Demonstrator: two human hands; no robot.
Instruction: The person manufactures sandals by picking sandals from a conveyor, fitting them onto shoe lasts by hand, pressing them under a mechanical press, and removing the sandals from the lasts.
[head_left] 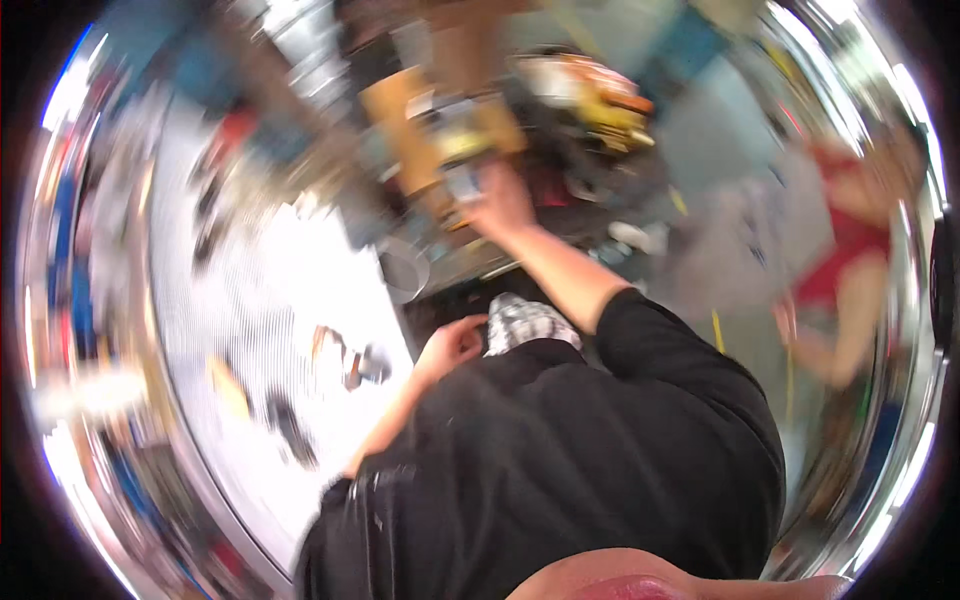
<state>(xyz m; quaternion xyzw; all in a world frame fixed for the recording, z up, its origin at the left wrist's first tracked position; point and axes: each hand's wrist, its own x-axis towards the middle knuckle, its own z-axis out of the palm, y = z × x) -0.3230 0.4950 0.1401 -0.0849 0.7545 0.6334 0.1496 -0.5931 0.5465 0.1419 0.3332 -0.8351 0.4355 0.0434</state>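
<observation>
My right hand (503,205) reaches forward over the dark work surface, its outline smeared by motion. At its fingertips is a small grey-white object (462,183), which the fingers seem to grip; its kind cannot be made out. Just beyond lies a blurred yellow item (461,143) over an open cardboard box (399,112). Close to my body, my left hand (452,347) has its fingers curled inward; whatever they may hold is hidden. Right beside it shows a black-and-white patterned cloth (527,324), below the dark edge of the work surface.
A bright white ribbed surface (270,290) extends on the left, with several blurred items on it. A clear round container (404,270) stands near its corner. Yellow and orange packages (600,105) are piled at the far right of the box. Another person in red (850,235) is at the right.
</observation>
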